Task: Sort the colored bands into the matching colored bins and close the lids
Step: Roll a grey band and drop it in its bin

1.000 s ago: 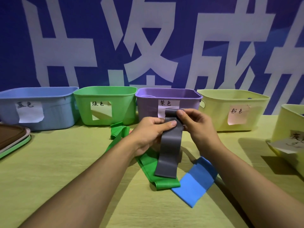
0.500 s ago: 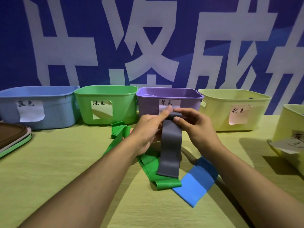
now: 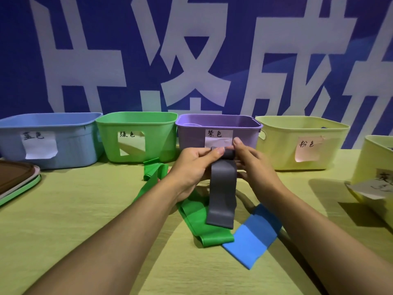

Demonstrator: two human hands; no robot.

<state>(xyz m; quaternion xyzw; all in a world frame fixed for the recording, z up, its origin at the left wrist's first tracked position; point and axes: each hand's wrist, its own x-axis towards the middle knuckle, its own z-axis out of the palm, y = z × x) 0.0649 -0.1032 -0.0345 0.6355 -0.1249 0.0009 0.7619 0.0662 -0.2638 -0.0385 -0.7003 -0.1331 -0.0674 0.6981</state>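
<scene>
Single head-worn wide-angle view is looking forward and down along both forearms, sitting close over the worktop [image 3: 63, 220], facing the row of bins [image 3: 136, 137] and the blue lettered wall [image 3: 212, 50] behind.

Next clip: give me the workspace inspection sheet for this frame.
Surface: yellow-green tablecloth.
Job's things: grey band being rolled at its top; green band and blue band lying on the cloth; blue bin, green bin, purple bin, yellow bin and a second yellow bin, all open.
Clutter: stacked lids at left.
Grippers: left hand and right hand both pinch the grey band.
Cables: nothing seen.
Surroundings: blue banner behind.
</scene>
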